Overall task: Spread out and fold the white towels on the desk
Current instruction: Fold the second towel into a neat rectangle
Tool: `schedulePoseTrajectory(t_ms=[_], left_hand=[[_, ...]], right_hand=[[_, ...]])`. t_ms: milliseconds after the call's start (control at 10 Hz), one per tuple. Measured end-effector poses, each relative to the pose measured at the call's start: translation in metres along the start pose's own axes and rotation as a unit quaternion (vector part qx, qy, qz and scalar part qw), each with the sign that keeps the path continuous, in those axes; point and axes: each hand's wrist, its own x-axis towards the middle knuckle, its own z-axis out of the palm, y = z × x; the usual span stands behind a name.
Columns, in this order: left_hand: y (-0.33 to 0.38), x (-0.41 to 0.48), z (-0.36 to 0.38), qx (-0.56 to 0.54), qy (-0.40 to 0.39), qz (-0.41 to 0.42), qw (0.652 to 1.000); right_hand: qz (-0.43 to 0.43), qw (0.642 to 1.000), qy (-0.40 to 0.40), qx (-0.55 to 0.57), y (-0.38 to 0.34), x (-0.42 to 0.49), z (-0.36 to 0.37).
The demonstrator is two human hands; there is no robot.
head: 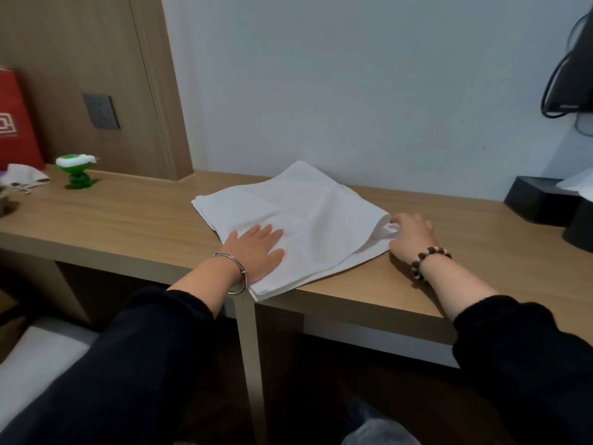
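Midway through a fold, as it appeared, a person in black sleeves bent over a pale wood-grain desk [128,213]. The left hand [256,252], a thin silver bangle [231,268] at its wrist, lay flat with straight fingers, palm pressed on the near-left part of a white cloth towel [305,207] and gripping nothing. The right hand [412,237], wearing a brown-and-white bead bracelet [430,260], rested on the desk at the towel's right edge, its fingers curled; it appeared to pinch a raised fold of the cloth there.

The towel, already doubled into layers, spread away from the left palm toward the wall and across to the right hand, lying at a slant to the desk's front edge. Its nearest corner poked just over that edge beside the left wrist. Its outline looked close to square, so no long axis could be told. The left hand sat nearer the cloth's middle, and the right held the loose side. The coming fold would probably bring that right edge over toward the pinning left hand.

Well beyond the left hand stood a small green plastic ornament with a white top [77,170] and a red paper bag [16,123]. A black rectangular box [536,200] sat far beyond the right hand.
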Motion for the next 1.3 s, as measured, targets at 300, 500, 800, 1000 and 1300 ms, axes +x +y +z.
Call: schedulePoseTrajectory(t_ms=[300, 500, 800, 1000, 1300], left_hand=[[0.001, -0.001, 0.0, 0.013, 0.004, 0.001, 1.0], [0.002, -0.001, -0.001, 0.014, 0.002, -0.001, 1.0], [0.002, -0.003, -0.001, 0.005, 0.001, 0.001, 1.0], [0.001, -0.003, -0.002, 0.0, 0.006, 0.003, 1.0], [0.001, -0.004, -0.001, -0.01, 0.019, 0.002, 1.0]], right_hand=[[-0.025, 0.988, -0.06, 0.141, 0.0, 0.027, -0.002], [0.074, 0.984, 0.09, 0.133, 0.018, 0.029, -0.005], [0.05, 0.985, 0.095, 0.137, 0.043, 0.026, -0.012], [0.113, 0.984, 0.129, -0.039, 0.05, 0.02, -0.019], [-0.246, 0.966, -0.08, 0.021, -0.024, -0.017, -0.006]])
